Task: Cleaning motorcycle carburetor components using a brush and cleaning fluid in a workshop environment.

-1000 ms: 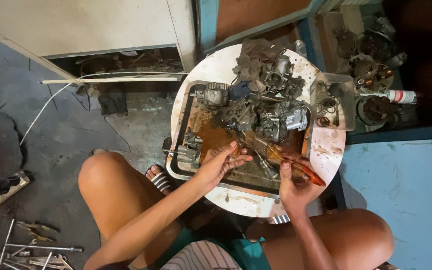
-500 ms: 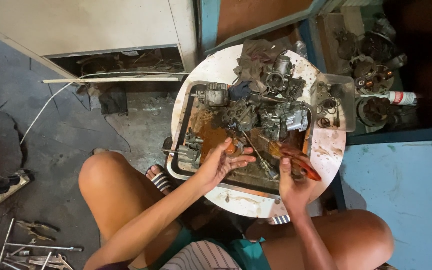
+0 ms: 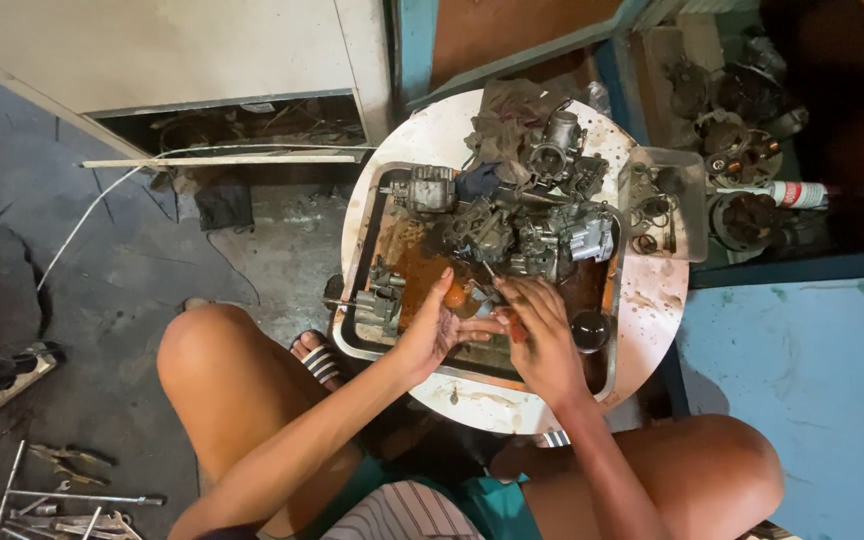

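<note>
From the head view, looking straight down: the person sits at a small round white tabletop (image 3: 452, 130) that carries a metal tray (image 3: 352, 335) full of carburettor bodies (image 3: 522, 235) and rusty-brown liquid. The left hand (image 3: 432, 325) is cupped near the tray's near-left part, fingers curled around a small orange-brown part (image 3: 457, 297). The right hand (image 3: 537, 335) lies just beside it, fingers spread and bent down onto the tray floor at a thin metal rod (image 3: 487, 272); I cannot tell whether it actually grips the rod. A dark round cap (image 3: 590, 328) sits near the tray's right wall.

The small part looks light and hard, but everything here is wet and oily, so I'd judge it slippery; a fingertip pinch across its sides, as the left hand has it, seems the safest hold. A clear plastic box (image 3: 697, 200) of rings stands at the tabletop's right edge. Tools (image 3: 52, 495) lie on the floor to the left.
</note>
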